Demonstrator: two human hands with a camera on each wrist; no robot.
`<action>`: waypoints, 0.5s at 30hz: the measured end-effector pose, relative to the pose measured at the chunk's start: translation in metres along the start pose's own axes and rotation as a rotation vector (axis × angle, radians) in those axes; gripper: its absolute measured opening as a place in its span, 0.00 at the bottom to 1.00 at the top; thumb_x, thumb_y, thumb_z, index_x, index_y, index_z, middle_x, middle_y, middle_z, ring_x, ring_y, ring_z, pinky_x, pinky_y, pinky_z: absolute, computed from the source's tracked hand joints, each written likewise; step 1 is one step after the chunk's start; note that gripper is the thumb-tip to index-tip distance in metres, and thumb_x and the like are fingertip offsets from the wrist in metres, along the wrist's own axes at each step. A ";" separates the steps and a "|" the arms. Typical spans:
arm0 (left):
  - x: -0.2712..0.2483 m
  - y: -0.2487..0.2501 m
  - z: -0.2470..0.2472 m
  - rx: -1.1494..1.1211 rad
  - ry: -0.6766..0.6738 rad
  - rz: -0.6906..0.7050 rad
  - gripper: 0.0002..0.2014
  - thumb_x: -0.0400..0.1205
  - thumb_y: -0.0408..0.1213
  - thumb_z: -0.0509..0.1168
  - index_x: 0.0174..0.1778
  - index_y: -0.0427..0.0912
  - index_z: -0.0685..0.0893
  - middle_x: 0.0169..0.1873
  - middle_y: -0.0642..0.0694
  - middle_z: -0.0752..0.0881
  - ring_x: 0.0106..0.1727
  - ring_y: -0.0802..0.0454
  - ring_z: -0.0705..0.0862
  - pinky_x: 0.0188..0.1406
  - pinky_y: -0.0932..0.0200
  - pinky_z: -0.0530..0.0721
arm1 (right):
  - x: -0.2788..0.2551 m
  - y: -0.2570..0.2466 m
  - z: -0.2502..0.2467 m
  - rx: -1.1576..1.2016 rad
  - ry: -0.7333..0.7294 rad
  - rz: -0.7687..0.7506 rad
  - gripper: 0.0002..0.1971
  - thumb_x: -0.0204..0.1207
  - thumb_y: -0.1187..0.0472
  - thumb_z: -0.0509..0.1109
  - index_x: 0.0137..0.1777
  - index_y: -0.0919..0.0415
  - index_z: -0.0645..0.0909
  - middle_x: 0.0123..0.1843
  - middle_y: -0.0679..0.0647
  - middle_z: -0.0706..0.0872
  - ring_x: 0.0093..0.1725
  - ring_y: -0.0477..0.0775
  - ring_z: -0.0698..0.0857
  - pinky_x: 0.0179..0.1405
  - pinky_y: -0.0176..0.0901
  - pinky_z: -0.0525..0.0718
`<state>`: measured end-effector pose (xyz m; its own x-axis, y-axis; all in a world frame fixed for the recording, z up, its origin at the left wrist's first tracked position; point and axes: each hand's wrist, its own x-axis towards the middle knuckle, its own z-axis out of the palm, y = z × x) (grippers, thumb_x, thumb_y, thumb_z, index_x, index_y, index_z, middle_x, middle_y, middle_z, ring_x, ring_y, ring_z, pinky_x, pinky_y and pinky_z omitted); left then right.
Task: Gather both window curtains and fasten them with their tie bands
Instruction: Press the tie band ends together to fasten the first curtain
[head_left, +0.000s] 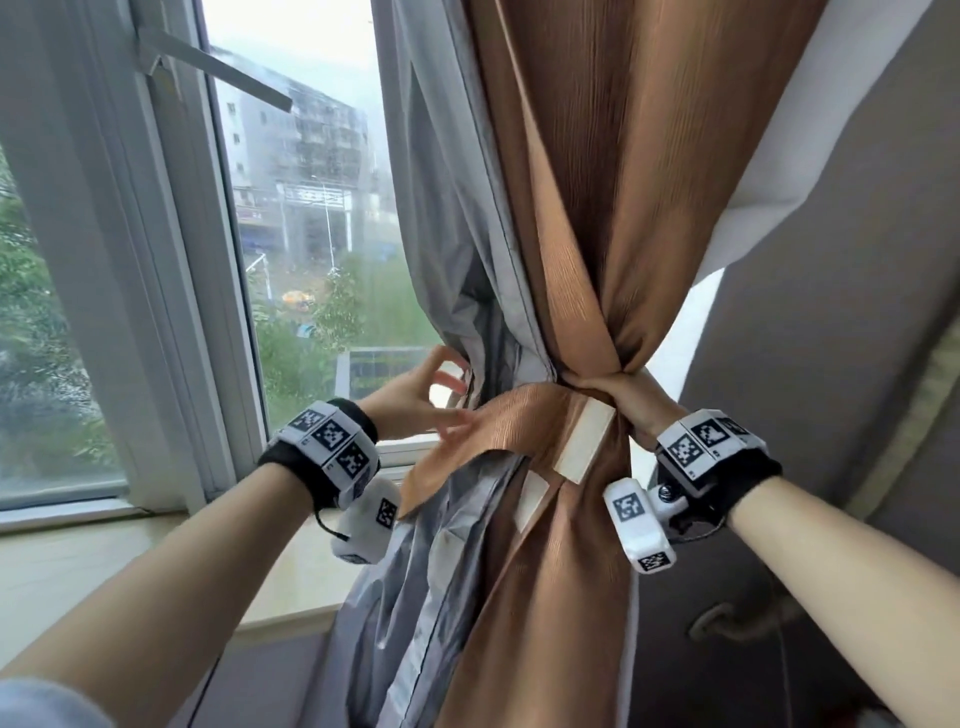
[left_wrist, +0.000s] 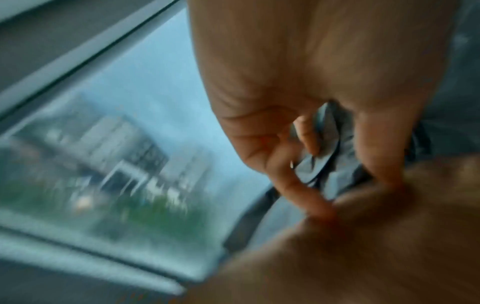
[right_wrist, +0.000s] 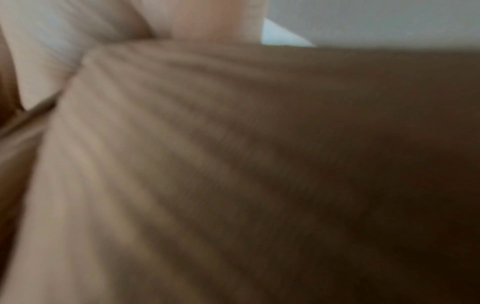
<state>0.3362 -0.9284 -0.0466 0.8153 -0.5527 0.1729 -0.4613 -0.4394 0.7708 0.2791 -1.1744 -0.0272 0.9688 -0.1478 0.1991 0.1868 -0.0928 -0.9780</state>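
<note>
The curtain (head_left: 587, 208), brown with a grey lining (head_left: 452, 249), is bunched into a tight waist at the right edge of the window (head_left: 291, 208), and the band (head_left: 498, 431), a strip of the same brown cloth, lies across the front of that waist. It is not closed: two pale fastener patches (head_left: 584, 441) show on it and one end hangs loose over the lining. The right hand (head_left: 631, 397) is clamped around the waist from the right side, fingers wrapped into the folds where the band meets them; whether they pinch the band as well as the curtain, I cannot tell, and the right wrist view is just a brown blur of cloth. The left hand (head_left: 415, 400) is at the window side, fingers spread and lightly bent, fingertips touching the band's loose end and the grey lining; the left wrist view, blurred too, shows thumb and a finger meeting the brown cloth with grey folds between them, but a firm grip I cannot confirm. Both wrists carry black straps with white marker blocks (head_left: 332, 441). Below runs a pale sill (head_left: 104, 566), and through the wet glass stand buildings and green trees.
</note>
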 end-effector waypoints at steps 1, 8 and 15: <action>0.001 0.000 0.003 -0.042 -0.009 -0.017 0.21 0.76 0.38 0.72 0.59 0.48 0.69 0.53 0.57 0.79 0.33 0.51 0.87 0.30 0.64 0.85 | 0.000 0.000 0.000 0.002 0.001 0.001 0.20 0.67 0.69 0.76 0.59 0.61 0.81 0.46 0.46 0.89 0.41 0.37 0.89 0.37 0.26 0.84; -0.007 -0.004 0.004 0.044 0.127 0.155 0.10 0.74 0.42 0.73 0.42 0.54 0.77 0.49 0.52 0.77 0.43 0.54 0.79 0.44 0.70 0.80 | 0.002 0.001 0.000 0.011 0.008 0.026 0.25 0.64 0.66 0.78 0.63 0.65 0.80 0.54 0.52 0.89 0.52 0.48 0.88 0.55 0.40 0.82; -0.021 -0.003 0.017 0.177 -0.111 -0.078 0.16 0.80 0.48 0.66 0.59 0.44 0.78 0.53 0.49 0.83 0.54 0.51 0.83 0.58 0.58 0.79 | 0.002 -0.002 0.004 0.024 -0.027 0.016 0.21 0.67 0.69 0.76 0.61 0.63 0.81 0.50 0.49 0.89 0.45 0.42 0.89 0.46 0.33 0.83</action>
<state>0.3149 -0.9278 -0.0630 0.8119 -0.5823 0.0409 -0.4605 -0.5959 0.6579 0.2817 -1.1710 -0.0253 0.9756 -0.1228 0.1820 0.1749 -0.0666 -0.9823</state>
